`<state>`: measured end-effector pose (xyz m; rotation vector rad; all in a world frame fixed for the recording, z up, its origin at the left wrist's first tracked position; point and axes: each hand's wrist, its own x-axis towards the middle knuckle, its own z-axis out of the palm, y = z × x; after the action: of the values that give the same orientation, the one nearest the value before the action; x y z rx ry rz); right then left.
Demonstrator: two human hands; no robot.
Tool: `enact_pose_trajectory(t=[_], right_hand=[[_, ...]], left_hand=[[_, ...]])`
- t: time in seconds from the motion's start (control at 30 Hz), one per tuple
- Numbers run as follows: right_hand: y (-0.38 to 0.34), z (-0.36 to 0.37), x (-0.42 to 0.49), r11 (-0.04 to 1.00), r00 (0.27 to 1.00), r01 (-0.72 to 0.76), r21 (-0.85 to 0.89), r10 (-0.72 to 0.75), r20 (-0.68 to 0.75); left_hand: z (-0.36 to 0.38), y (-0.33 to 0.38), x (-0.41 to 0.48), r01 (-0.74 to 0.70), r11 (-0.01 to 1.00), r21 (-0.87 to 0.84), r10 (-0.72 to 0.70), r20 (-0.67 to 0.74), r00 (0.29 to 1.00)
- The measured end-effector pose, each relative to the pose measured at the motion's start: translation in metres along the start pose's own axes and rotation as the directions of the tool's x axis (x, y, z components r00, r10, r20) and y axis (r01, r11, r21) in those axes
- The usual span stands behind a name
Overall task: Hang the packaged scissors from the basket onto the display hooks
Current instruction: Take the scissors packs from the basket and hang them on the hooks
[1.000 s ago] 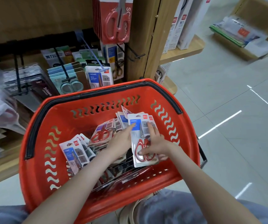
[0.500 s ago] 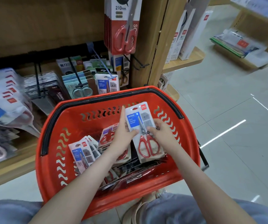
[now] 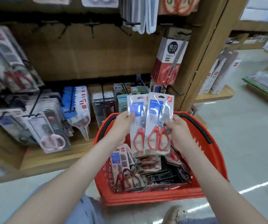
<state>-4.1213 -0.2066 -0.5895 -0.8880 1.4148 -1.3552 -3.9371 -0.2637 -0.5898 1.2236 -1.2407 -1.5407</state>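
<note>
Head view: my left hand pinches the left pack by its edge, and my right hand grips the right pack. Both packs are upright and overlapping above the basket. I'd line up the two hang holes first, then choose a bare hook and slide them on level so neither card tears.

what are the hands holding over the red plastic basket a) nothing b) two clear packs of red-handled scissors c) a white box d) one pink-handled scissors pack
B: the left hand grips one clear pack of red-handled scissors, the right hand a second pack, above the red plastic basket.
</note>
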Motion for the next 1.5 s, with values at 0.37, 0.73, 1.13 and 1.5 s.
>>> enact_pose_trajectory(t=[0.37, 0.73, 1.13, 1.5], right_hand=[[-0.052, 0.182, -0.008, 0.993, 0.958, 0.11, -0.043, -0.094, 0.27], [-0.067, 0.365, -0.041, 0.969, 0.852, 0.219, -0.112, -0.134, 0.506], [-0.088, 0.493, -0.029, 0.934, 0.773, 0.347, -0.08, -0.237, 0.588], [-0.083, 0.543, -0.01, 0.926, 0.768, 0.376, -0.023, -0.298, 0.567]], left_hand=[[-0.19, 0.082, -0.081, -0.235, 0.972, -0.012, 0.202, -0.466, 0.861], [-0.332, 0.081, -0.143, -0.254, 0.967, -0.008, 0.167, -0.734, 0.658], [-0.409, 0.109, -0.141, -0.337, 0.935, 0.11, 0.278, -0.819, 0.502], [-0.452, 0.112, -0.12, -0.36, 0.931, 0.068, 0.246, -0.843, 0.478]])
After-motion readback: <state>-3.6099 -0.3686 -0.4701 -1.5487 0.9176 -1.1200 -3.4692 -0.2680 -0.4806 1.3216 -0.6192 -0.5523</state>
